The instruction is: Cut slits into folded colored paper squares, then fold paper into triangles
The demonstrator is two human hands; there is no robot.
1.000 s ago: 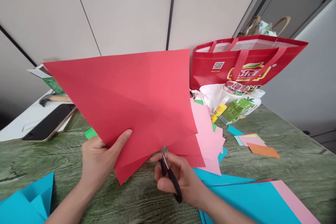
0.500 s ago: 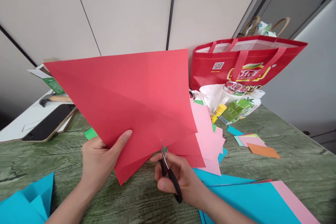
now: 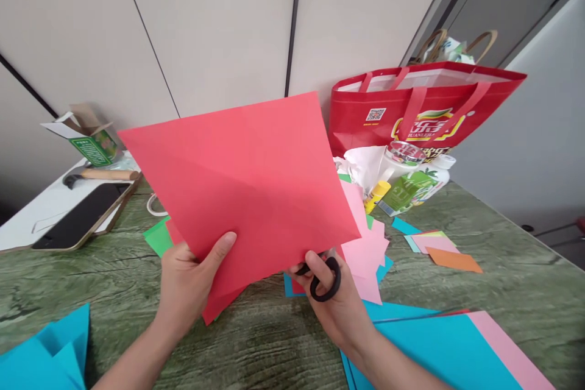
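A large sheet of red paper (image 3: 247, 189) is held up in front of me, tilted over the table. My left hand (image 3: 194, 280) grips its lower left edge, thumb on top and fingers behind. In my right hand (image 3: 331, 298) are scissors (image 3: 326, 286) with black handles, held below the sheet's lower right edge. Fingers of that hand pass through the loops, and the thumb is by the paper's edge. The blades are mostly hidden. Behind and below the sheet lie more red, green (image 3: 158, 237) and pink paper pieces (image 3: 365, 256).
Blue sheets (image 3: 434, 347) lie at the lower right, folded blue paper (image 3: 50, 353) at the lower left. A phone (image 3: 82, 216), hammer (image 3: 100, 175) and open box (image 3: 91, 143) stand left. A red bag (image 3: 361, 116), glue stick (image 3: 377, 195) and paper scraps (image 3: 452, 260) are right.
The red sheet's right part has come down and leans nearer. My right hand with the scissors has shifted right and turned, so the blades no longer show across the sheet. White tape now shows at left.
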